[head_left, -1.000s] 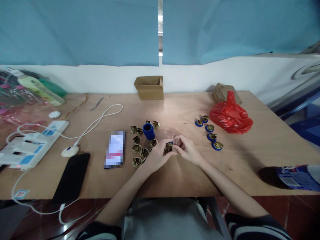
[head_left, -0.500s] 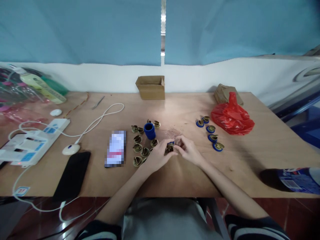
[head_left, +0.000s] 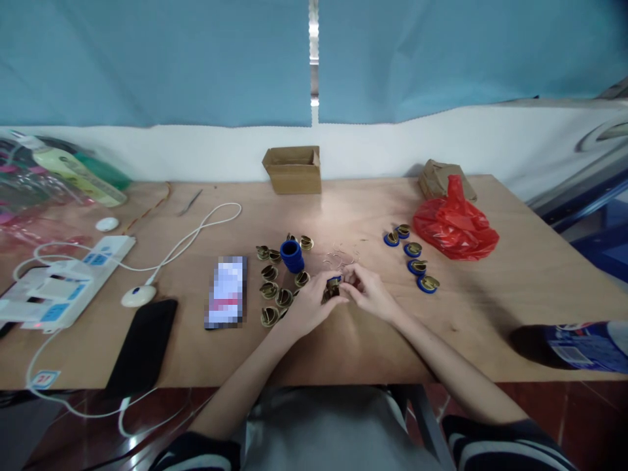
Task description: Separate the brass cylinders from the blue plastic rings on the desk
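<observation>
My left hand (head_left: 314, 303) is closed on a small brass piece with a blue ring (head_left: 334, 282), thumb below and fingers above it. From the right, my right hand (head_left: 366, 290) touches the same piece with its fingertips pinched; whether it holds a thin wire too is too small to tell. Thin wire rings (head_left: 338, 255) lie just beyond the fingers. Left of my hands, a blue stack of rings (head_left: 292, 256) stands among several brass pieces (head_left: 269, 290). Several brass pieces on blue rings (head_left: 428, 283) lie to the right.
A red plastic bag (head_left: 456, 226) and a brown package (head_left: 441, 180) sit at the back right, an open cardboard box (head_left: 293, 171) at the back. Two phones (head_left: 226, 292), a power strip (head_left: 73, 288) and white cables lie left. A bottle (head_left: 574, 347) lies at the right edge.
The view has shifted slightly. My hands stay together around the brass piece, with almost no movement of the fingers.
</observation>
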### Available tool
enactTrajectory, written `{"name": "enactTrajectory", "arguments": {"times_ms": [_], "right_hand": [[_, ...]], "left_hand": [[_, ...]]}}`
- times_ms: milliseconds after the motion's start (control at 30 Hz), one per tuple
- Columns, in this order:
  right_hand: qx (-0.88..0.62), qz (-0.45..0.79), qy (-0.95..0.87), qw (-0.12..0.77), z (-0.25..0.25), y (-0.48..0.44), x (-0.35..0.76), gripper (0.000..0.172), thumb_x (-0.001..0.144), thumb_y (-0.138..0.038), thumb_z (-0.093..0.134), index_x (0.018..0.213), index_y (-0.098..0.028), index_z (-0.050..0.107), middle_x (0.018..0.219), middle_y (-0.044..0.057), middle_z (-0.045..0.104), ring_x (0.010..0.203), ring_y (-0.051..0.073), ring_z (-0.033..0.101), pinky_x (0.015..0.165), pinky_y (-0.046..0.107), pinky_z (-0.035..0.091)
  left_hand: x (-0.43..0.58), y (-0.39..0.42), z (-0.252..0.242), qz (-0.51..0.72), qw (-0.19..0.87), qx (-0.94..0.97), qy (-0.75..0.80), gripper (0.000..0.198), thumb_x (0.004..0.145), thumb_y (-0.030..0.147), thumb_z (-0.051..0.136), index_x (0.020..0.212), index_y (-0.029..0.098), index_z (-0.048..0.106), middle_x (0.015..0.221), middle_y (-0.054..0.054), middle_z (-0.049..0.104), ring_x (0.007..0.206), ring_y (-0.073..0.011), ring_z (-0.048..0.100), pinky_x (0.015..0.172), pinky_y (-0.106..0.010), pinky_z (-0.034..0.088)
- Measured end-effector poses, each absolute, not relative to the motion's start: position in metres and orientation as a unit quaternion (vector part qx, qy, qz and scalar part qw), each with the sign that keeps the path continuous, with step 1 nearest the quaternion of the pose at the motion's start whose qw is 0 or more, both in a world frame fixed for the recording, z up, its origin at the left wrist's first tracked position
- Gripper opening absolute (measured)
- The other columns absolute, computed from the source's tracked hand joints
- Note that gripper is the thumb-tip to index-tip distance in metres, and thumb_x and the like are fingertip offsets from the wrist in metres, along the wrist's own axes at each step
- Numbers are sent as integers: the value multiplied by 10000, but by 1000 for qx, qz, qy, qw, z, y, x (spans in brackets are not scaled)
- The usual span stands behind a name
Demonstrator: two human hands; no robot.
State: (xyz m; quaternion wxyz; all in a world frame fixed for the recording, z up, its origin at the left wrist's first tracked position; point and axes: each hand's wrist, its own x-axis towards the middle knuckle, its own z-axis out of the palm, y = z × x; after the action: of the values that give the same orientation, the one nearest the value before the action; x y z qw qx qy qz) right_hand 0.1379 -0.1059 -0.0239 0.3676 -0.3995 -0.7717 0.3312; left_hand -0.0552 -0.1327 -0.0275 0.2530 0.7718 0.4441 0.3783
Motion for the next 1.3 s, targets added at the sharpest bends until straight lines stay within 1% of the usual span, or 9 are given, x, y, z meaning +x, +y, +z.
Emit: {"name": "enactTrajectory", "arguments": {"times_ms": [367,767,967,1133,1300], "right_hand": [[-399,324,-778,361,-26,-106,140,64,937,-236,590,986,-217,553,752,-6,580,619,137,537,564,247,468],[-396,334,-774,363,-25,-105,140,66,931,-236,594,969,-215,544,746,-11,574,612,132,523,551,245,445],[-394,330,-778,361,-26,-104,140,59,933,-235,582,968,-218,538,739,-13,567,605,130,516,544,244,440],[-395,328,-779,360,-26,-104,140,77,929,-230,587,987,-222,538,738,-16,567,605,132,521,545,246,442],[-397,327,-779,359,-26,-105,141,73,933,-231,585,988,-223,538,745,-14,561,612,134,522,551,248,449]], "left_hand": [[-55,-133,-28,374,248,774,447,454,862,280,753,1254,241,528,1219,-68,695,1142,-251,671,1004,-407,530],[-55,-132,-28,368,244,775,452,449,851,251,761,1242,228,542,1198,-68,703,1111,-246,678,983,-400,539],[-55,-132,-29,364,240,779,450,462,856,284,759,1255,223,534,1216,-79,696,1126,-259,674,990,-415,535],[-55,-132,-30,372,240,779,443,457,858,279,759,1251,227,532,1204,-73,699,1110,-249,676,981,-407,538],[-56,-132,-30,370,245,780,442,464,863,267,755,1265,235,526,1223,-71,694,1137,-245,668,999,-401,530]]}}
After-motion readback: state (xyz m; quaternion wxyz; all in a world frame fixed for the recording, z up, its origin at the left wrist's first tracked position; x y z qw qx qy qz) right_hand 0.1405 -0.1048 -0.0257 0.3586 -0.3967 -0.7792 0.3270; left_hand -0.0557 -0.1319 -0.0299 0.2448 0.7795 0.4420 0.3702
